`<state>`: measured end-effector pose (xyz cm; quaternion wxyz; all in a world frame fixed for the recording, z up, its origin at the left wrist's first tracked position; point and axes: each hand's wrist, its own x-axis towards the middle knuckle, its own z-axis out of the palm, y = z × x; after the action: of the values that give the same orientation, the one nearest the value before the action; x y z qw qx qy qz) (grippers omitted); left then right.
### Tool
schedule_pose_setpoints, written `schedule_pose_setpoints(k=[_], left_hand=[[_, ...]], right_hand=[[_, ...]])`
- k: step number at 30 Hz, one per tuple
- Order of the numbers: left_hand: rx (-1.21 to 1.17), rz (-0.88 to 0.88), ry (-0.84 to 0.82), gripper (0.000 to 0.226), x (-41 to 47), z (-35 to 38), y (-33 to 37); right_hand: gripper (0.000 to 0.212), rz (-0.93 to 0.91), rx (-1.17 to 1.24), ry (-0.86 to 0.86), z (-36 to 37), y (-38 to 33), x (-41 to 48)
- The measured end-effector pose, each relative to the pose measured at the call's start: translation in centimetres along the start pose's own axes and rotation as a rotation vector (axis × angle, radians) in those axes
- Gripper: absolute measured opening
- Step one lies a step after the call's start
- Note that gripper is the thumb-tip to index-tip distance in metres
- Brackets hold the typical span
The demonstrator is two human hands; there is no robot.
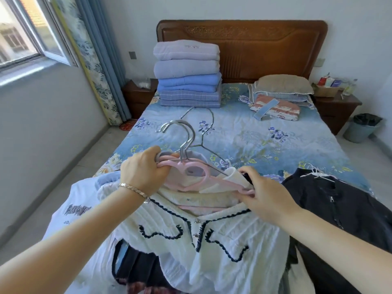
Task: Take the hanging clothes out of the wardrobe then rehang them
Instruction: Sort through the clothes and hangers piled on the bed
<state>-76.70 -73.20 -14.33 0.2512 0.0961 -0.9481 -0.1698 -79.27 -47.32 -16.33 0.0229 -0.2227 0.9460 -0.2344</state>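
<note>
Head view: left hand and right hand curl fingers round a pink hanger, twelve o'clock of the cream, navy-trimmed cardigan; its neck label reads "M".

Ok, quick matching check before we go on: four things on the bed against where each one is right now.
Things:
1 pink hanger
2 dark jacket
3 folded blankets
4 pillow

Places:
a stacked at the headboard, left
b at the headboard, right
c gripped by left hand and right hand
d spread on the near right side of the bed

Pairs: 1-c, 2-d, 3-a, 4-b
</note>
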Motion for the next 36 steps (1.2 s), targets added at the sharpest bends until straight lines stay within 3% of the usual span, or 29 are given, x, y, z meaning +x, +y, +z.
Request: schedule_pose_setpoints(k=[3, 6, 14, 18, 21, 25, 28, 31, 36], left_hand=[[0.027, -0.110, 0.056, 0.038, -0.4, -3.3, -0.3], [0.063, -0.210, 0.081, 0.040, -2.4, -6.8, -0.3], [0.143, -0.439, -0.028, 0.041, -8.0, -13.5, 0.0], [0.151, -0.463, -0.066, 0.044, -6.8, -15.8, 0.5], [0.149, -0.431, -0.127, 0.046, -5.0, -15.4, 0.0], [0.184, -0.402, -0.214, 0.047, -3.9, -10.2, -2.2], [0.182, -0.379, -0.257, 0.047, -3.0, -4.1, -5.6], [0.112, -0.408, -0.330, 0.039, 0.0, 2.9, -9.7], [-0.019, -0.416, -0.470, 0.026, 6.9, 16.5, -17.5]], right_hand=[[0.029, -0.072, 0.100, -0.085, -2.1, -2.3, 1.2], [0.038, -0.145, 0.154, -0.140, -2.9, -4.6, 0.5], [0.026, -0.242, 0.202, -0.331, -3.6, -9.0, -3.7], [0.030, -0.217, 0.310, -0.406, -4.0, -10.0, -3.5], [0.044, -0.174, 0.411, -0.427, -2.9, -9.7, -2.9], [0.037, -0.071, 0.431, -0.406, 2.3, -7.1, -2.0], [0.045, 0.022, 0.407, -0.392, 7.8, -4.7, 0.6], [0.034, 0.114, 0.348, -0.365, 12.4, -2.4, 5.6], [0.033, 0.211, 0.240, -0.301, 21.0, 1.9, 16.0]])
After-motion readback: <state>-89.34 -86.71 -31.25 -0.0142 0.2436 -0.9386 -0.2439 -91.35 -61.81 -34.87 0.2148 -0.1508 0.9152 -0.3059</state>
